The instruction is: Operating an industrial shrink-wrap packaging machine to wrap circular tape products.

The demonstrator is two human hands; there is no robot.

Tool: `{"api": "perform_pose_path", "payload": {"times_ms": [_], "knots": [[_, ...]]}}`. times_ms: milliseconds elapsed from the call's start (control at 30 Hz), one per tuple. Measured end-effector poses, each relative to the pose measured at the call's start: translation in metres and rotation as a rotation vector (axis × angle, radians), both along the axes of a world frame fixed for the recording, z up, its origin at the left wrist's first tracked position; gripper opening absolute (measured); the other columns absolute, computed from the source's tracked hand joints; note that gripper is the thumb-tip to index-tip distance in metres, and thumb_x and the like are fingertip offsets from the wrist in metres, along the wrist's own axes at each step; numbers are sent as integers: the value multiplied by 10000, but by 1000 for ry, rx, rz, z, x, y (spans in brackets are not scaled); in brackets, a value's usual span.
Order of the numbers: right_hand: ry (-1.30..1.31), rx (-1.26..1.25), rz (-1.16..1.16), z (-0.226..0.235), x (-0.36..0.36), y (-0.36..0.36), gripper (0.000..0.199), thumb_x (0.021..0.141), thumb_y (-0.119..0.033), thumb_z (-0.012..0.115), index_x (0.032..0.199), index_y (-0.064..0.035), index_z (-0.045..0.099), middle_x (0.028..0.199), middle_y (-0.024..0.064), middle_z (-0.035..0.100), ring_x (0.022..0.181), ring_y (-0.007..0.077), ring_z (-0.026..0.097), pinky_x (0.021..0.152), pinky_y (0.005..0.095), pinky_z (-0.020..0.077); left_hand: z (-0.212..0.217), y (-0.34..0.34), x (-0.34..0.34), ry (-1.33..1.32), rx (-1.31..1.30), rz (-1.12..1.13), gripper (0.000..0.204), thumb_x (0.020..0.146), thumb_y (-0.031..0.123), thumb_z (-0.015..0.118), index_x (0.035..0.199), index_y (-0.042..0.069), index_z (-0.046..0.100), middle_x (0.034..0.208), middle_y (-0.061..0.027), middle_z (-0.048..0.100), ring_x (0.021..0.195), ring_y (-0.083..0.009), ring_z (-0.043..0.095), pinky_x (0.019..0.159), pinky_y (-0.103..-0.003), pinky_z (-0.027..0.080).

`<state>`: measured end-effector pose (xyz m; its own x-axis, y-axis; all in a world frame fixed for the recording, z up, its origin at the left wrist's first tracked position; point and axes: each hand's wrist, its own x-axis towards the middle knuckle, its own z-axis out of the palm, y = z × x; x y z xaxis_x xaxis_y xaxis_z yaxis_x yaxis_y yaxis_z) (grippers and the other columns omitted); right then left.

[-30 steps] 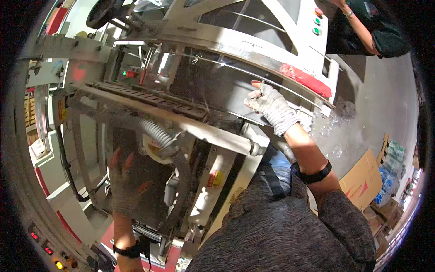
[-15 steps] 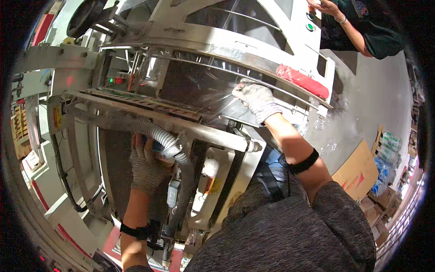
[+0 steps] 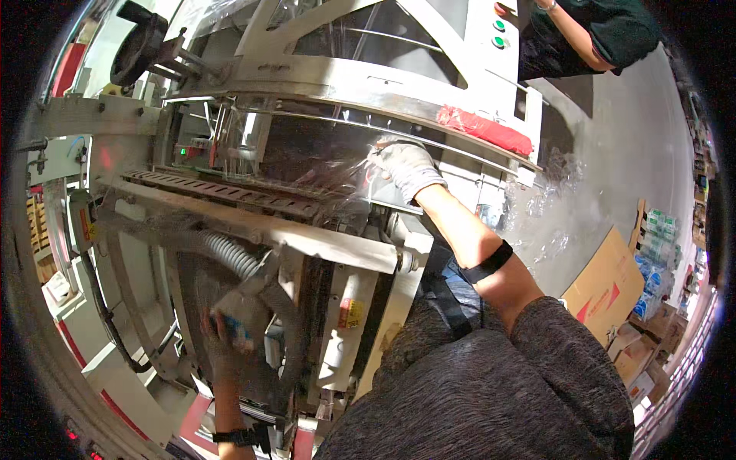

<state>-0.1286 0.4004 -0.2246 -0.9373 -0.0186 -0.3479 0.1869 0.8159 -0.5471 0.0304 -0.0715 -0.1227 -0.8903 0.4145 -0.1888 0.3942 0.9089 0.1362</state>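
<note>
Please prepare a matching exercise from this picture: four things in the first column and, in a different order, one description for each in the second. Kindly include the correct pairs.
Column one
1. right hand
2. left hand
3. hose
4. wrapped bundle

Column two
A. ribbed and grey
B. red, along the edge of the white machine frame
C. in a pale glove, fingers curled at clear film
D. blurred, lower in the view than the other three

Right pairs: 1-C, 2-D, 3-A, 4-B
</note>
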Motion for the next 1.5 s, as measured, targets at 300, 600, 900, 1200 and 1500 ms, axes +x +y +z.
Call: {"api": "perform_pose_path", "payload": {"times_ms": [300,600,900,1200,1500], "knots": [[161,-271,-267,51,80,26,277,758,-249,631,969,-77,583,691,62,619,624,144,595,589,272,458,70,-43,83,-134,-207,277,1030,584,263,758,1398,102,149,1409,-180,193,1298,-353,195,1046,-446,225],[-544,62,494,85,166,50,362,726,-383,563,756,-36,663,757,176,629,725,322,620,659,402,488,79,-76,116,92,217,738,774,675,84,652,1347,67,269,1404,-113,241,1266,-268,296,1032,-400,280],[-585,65,525,57,206,57,336,696,-385,595,751,-62,667,761,152,634,702,309,618,641,386,482,85,-52,111,211,-74,395,551,702,16,570,1231,129,465,1400,-133,258,1283,-325,266,1024,-439,272],[-573,91,562,91,201,54,352,713,-393,574,781,-62,674,807,162,639,769,327,617,698,381,482,135,41,76,199,133,441,624,642,-70,577,1213,157,474,1388,-148,285,1270,-356,277,1012,-430,287],[-573,84,577,92,186,62,347,726,-377,545,771,-57,673,803,179,629,778,319,618,695,378,477,106,-18,78,181,41,410,572,708,67,613,1245,168,442,1382,-141,296,1266,-377,269,1010,-493,261]]}}
